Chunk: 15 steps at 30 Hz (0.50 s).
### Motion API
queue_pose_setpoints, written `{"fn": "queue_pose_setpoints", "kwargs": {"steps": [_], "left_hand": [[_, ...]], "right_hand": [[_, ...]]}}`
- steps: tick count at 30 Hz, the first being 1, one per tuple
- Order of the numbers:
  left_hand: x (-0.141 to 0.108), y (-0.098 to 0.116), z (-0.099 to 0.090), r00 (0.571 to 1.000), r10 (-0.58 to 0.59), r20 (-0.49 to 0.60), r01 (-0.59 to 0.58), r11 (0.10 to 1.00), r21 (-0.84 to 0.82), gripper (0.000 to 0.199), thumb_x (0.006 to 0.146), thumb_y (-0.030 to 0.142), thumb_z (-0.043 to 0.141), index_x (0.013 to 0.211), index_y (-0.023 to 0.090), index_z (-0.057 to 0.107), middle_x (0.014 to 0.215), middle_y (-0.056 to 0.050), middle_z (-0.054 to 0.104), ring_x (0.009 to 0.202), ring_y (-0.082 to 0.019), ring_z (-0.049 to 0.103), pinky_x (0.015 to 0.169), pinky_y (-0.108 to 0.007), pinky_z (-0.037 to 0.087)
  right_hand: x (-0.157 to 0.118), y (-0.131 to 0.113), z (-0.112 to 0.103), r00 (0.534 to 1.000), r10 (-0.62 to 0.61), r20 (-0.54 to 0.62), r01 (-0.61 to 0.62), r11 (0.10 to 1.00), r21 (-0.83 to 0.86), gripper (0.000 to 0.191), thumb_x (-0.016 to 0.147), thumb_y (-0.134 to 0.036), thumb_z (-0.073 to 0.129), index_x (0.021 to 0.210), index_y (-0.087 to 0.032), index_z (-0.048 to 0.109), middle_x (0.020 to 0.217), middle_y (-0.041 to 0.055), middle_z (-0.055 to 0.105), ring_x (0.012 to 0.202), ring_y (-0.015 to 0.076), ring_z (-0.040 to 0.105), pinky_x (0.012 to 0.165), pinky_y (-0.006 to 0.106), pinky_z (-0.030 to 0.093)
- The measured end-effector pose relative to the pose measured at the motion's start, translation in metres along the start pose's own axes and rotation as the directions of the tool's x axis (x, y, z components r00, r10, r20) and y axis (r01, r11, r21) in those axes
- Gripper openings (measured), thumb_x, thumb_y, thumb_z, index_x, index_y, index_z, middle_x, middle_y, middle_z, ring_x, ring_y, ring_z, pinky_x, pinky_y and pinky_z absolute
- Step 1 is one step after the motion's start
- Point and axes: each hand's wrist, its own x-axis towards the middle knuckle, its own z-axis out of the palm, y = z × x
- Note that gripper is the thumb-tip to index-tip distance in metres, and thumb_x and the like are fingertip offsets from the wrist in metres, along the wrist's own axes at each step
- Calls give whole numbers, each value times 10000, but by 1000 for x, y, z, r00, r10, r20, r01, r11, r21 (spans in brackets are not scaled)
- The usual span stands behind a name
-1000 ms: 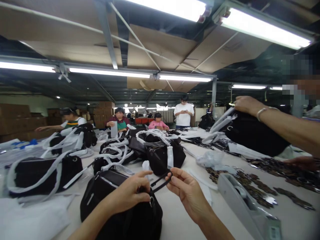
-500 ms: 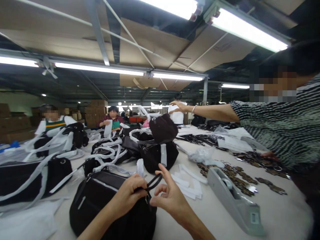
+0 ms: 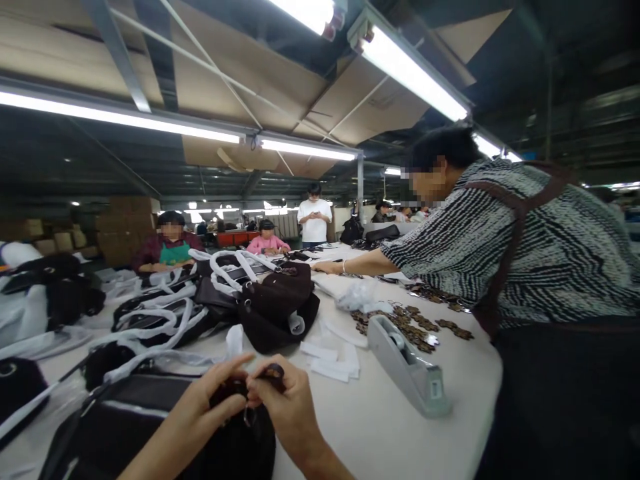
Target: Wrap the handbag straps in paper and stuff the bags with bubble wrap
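Note:
A black handbag (image 3: 127, 417) sits on the table right in front of me, its lower part cut off by the frame. Over its right end, my right hand (image 3: 290, 403) pinches a thin dark strap (image 3: 273, 372) that curls into a small loop. My left hand (image 3: 207, 400) meets it from the left, its thumb and fingers closed around dark material of the same strap, partly hidden. Just below the fingertips hangs a small metal ring (image 3: 249, 417). White wrapping covers the bag's handles (image 3: 150, 357).
A grey tape dispenser (image 3: 410, 367) stands right of my hands, with white strips (image 3: 333, 363) nearby. Brown metallic tags (image 3: 400, 320) lie behind it. More black bags (image 3: 280, 307) are piled ahead and left. A co-worker (image 3: 500, 247) leans over the table from the right.
My view has swung right. My right hand, open beside the strap before, now grips it, and the strap's loop is smaller. The co-worker's arm has come down to the table by the bags.

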Motion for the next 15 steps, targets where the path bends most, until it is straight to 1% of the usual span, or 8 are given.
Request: {"fn": "queue_pose_setpoints", "kwargs": {"steps": [2,4,7,8,10,12,13,15], "left_hand": [[4,1,-2,997,28,78,-34,997,75,182,878,364,602,957,271,737,1037,-20,708,1042,-231,604,942,-293,438],[7,3,-1,992,49,118,-64,990,125,238,905,384,570,797,249,734,913,-20,713,943,-218,612,872,-273,448],[8,1,6,995,58,78,-70,985,158,279,920,395,544,765,241,718,784,-14,692,823,-204,599,763,-262,441],[7,0,9,996,58,62,-68,984,165,279,922,395,540,773,240,717,782,-14,691,818,-204,597,757,-264,436],[6,-4,15,998,55,36,-60,985,159,281,922,404,533,784,235,711,789,-16,690,818,-204,599,765,-271,430],[7,-9,20,999,38,16,-40,990,135,302,919,421,528,764,225,697,781,-17,682,813,-204,601,775,-277,426],[7,-11,22,1000,28,11,-29,992,121,310,917,430,527,758,222,693,779,-18,679,811,-205,602,776,-280,425],[9,-17,26,1000,11,2,-11,995,95,319,913,442,527,755,218,691,781,-21,676,817,-208,601,779,-284,425]], "right_hand": [[-2,2,0,1000,-20,6,20,1000,-11,87,740,-247,731,755,-185,672,640,-23,668,559,132,634,574,236,534],[-1,3,-3,999,3,45,-2,999,-34,126,738,-287,735,756,-177,676,610,-23,654,555,135,630,574,240,525],[11,2,-29,975,157,160,-104,950,-293,260,742,-421,723,813,-170,710,663,-9,678,633,157,657,626,263,536],[17,2,-46,964,216,157,-135,902,-411,291,752,-447,705,847,-172,722,713,-1,697,683,168,668,655,273,542],[33,1,-91,963,266,44,-189,783,-593,282,798,-434,662,887,-175,729,799,15,714,778,187,671,714,292,540],[47,1,-144,962,231,-144,-264,656,-707,267,892,-391,574,830,-166,704,794,36,693,839,200,653,778,320,519],[53,2,-169,949,205,-238,-314,581,-751,277,920,-376,558,791,-165,682,809,47,687,872,204,644,820,337,508],[60,7,-211,909,172,-380,-416,436,-798,259,947,-366,575,820,-156,655,879,47,680,898,191,637,859,372,504]]}}
